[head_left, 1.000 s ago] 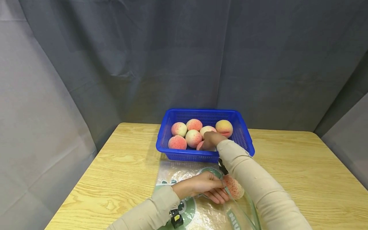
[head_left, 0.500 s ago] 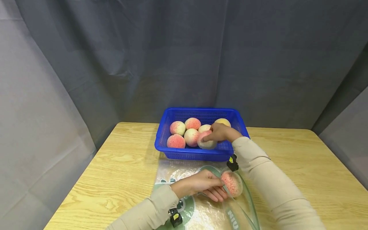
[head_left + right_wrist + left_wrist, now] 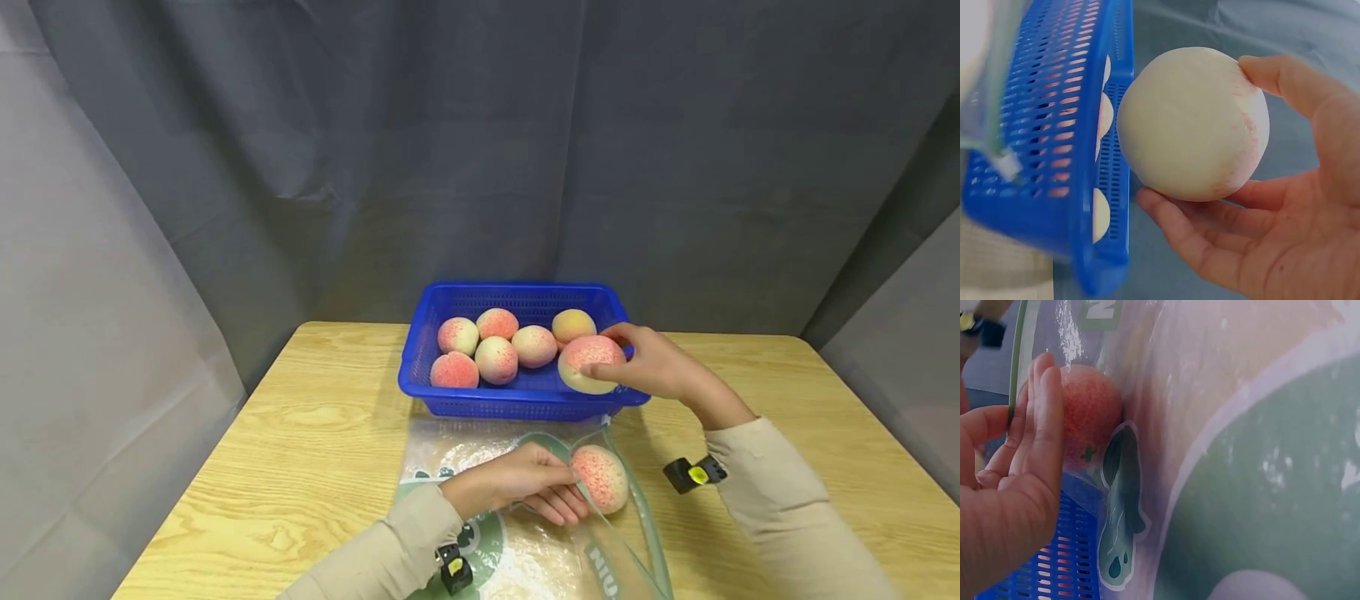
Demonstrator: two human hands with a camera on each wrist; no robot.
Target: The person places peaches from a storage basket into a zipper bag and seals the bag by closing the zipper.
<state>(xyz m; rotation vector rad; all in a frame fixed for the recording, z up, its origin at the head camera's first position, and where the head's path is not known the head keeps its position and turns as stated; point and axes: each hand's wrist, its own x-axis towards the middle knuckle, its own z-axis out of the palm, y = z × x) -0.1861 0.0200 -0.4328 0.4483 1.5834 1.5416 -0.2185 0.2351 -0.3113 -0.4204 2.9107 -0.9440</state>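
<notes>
Gripping peach: right-wrist view shows more fingers than head.

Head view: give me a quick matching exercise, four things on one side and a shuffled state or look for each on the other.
Things:
1. Left hand
2. Right hand
3. Basket
4. Bag

States:
A. grips one peach
B. clear with green print, on the table
C. holds the bag's edge
D. blue, with several peaches inside

Pairs: 1-C, 2-A, 3-D, 4-B
</notes>
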